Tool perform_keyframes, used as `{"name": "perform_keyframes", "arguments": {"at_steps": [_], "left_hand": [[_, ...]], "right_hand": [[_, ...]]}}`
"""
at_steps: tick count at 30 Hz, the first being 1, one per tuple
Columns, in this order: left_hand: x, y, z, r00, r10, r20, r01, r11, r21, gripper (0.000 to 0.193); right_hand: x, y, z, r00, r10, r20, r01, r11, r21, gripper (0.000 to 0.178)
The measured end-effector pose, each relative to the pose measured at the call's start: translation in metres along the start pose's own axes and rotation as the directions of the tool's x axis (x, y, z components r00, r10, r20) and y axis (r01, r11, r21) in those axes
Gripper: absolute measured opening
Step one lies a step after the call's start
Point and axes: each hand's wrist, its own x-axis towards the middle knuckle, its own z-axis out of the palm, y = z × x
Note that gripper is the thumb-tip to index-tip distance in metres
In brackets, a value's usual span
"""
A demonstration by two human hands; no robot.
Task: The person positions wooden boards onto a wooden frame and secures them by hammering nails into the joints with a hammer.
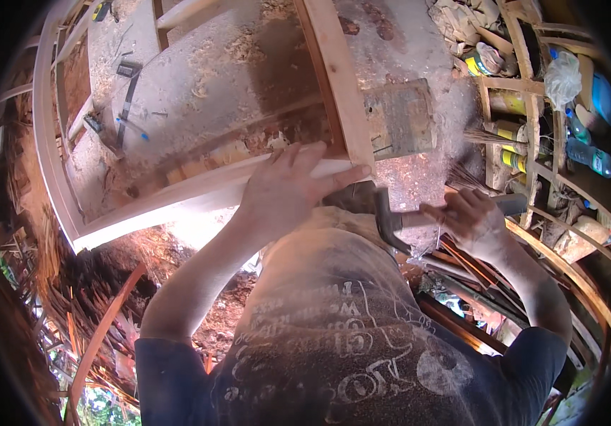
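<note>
A pale wooden frame [339, 78] lies over the work surface, its near-right corner close to my body. My left hand [284, 184] rests on the near rail beside that corner, palm down, with fingers spread and the thumb stretched toward the joint. A hammer [389, 221] is in my right hand [472, 221], whose fingers wrap round its handle. The hammer's metal head is just right of the corner, below the rail's end. Whether it touches the wood cannot be told from this view.
Wood shavings [245, 48] lie on the dusty work surface. A tape measure [101, 11], a blue-capped pen [133, 128] and a small dark block [128, 69] are at the left. A short board [401, 117] sits right of the frame. Slatted shelves at the right hold bottles [589, 157].
</note>
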Motion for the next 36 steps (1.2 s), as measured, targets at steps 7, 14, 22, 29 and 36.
{"name": "perform_keyframes", "arguments": {"at_steps": [7,14,22,29,36], "left_hand": [[0.002,0.001,-0.004,0.995,-0.059,0.085,0.059,0.998,0.0,0.074],[0.004,-0.008,0.018,0.936,0.132,-0.327,-0.063,0.975,0.211,0.047],[0.002,-0.01,0.019,0.943,0.114,-0.313,-0.064,0.984,0.166,0.05],[0.004,-0.008,0.016,0.951,0.086,-0.298,-0.044,0.989,0.144,0.063],[0.002,-0.004,-0.011,0.992,-0.02,0.124,0.021,1.0,-0.01,0.068]], "right_hand": [[0.031,0.01,0.002,0.997,-0.059,-0.058,0.054,0.995,-0.087,0.05],[0.027,0.022,-0.001,0.996,-0.018,-0.091,0.016,1.0,-0.021,0.04],[0.009,-0.008,0.003,0.997,0.081,0.011,-0.082,0.982,0.168,0.056],[0.031,0.01,0.008,0.996,0.072,-0.059,-0.068,0.995,0.067,0.052],[0.005,-0.008,0.016,0.985,0.173,-0.013,-0.165,0.955,0.247,0.065]]}}
